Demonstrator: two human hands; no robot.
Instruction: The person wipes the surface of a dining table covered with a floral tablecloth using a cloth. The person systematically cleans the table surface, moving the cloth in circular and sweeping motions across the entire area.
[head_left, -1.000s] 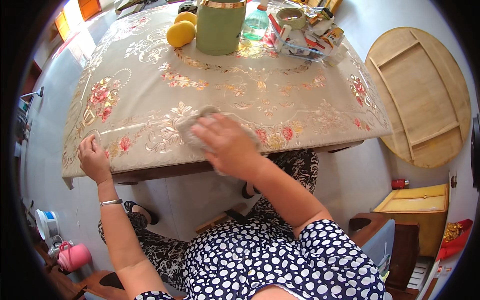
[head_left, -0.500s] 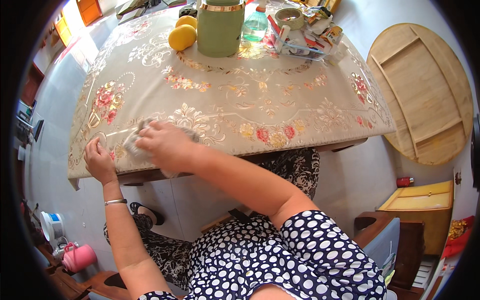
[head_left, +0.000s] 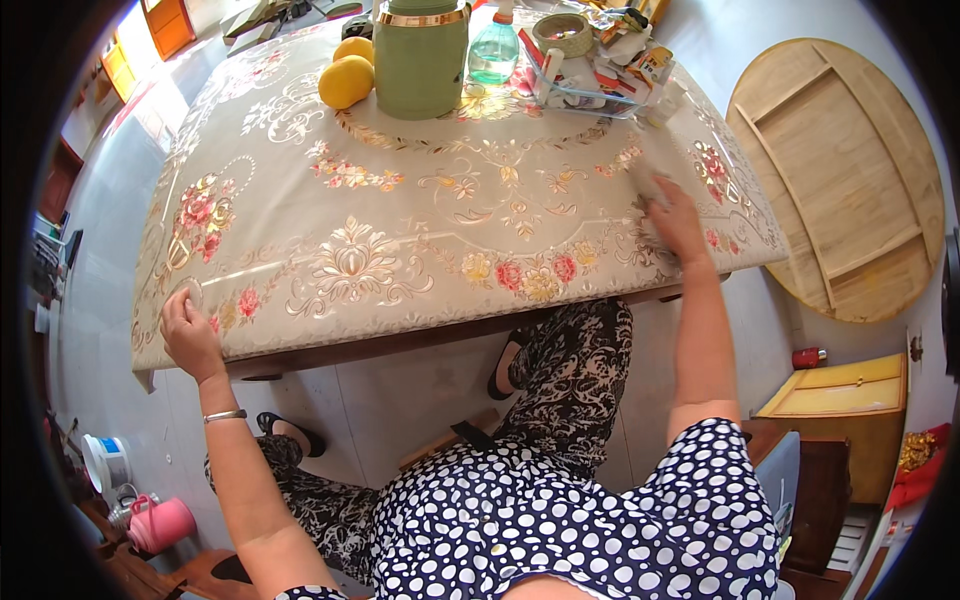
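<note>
My right hand (head_left: 675, 220) presses a greyish rag (head_left: 646, 222) on the right part of the tablecloth (head_left: 400, 225), fingers closed over it. Hand and rag are slightly smeared by motion. The tablecloth is beige and shiny, with red, yellow and gold flowers. At its near left corner rests my left hand (head_left: 192, 337), a bangle on the wrist. Its fingers lie loosely bent on the cloth, holding nothing that I can see.
At the back stand two yellow fruits (head_left: 346, 82), a green canister (head_left: 420, 62) and a spray bottle (head_left: 493, 52). A clear basket (head_left: 590, 104) of small items, with a tape roll (head_left: 562, 34), sits back right. A round wooden board (head_left: 845, 180) leans beyond the right edge.
My right hand has swept the rag from the near left of the table across to the right side. The left hand has barely shifted. My view has turned slightly.
</note>
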